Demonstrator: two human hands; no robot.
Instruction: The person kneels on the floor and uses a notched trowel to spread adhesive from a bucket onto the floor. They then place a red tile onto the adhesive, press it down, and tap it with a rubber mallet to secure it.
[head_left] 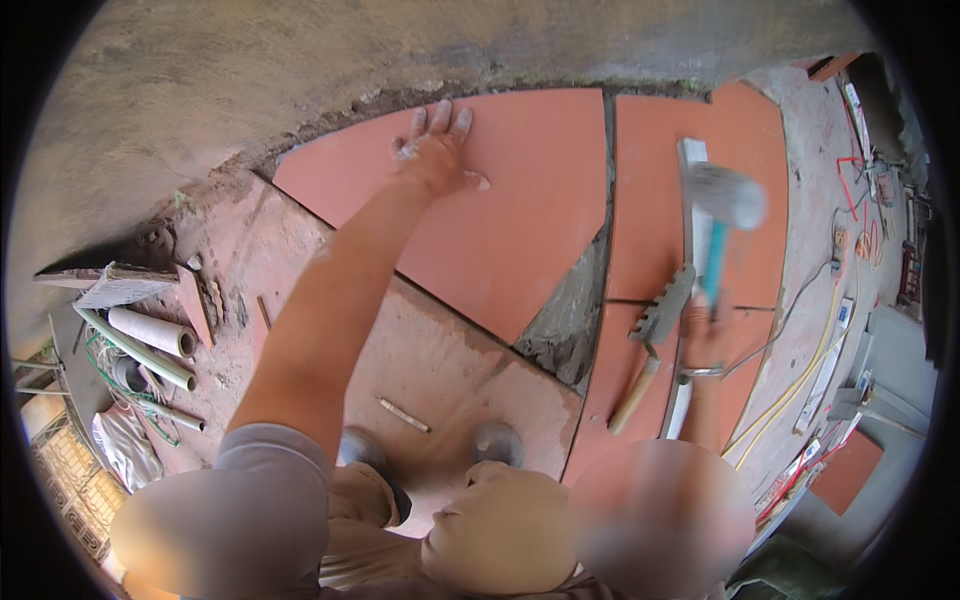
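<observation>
My left hand point(435, 160) lies with fingers spread on a large red floor tile point(510, 200), near its far edge by the wall. My right hand point(704, 335) is wrapped round the teal handle of a mallet point(738, 197). The mallet's pale head is raised and smeared by motion. Below it, a long silver straightedge point(692, 155) lies across the red tiles on the right. Close to my right hand, a notched trowel point(662, 312) with a wooden handle rests on those tiles. Grey mortar point(570, 310) shows at the cut corner of the large tile.
A rough wall point(400, 50) runs along the far side. On the left lie cardboard tubes point(150, 330), pipes and tile scraps. A pale stick point(404, 414) lies near my feet. Yellow cords point(800, 375) and a loose red tile point(846, 472) are on the right.
</observation>
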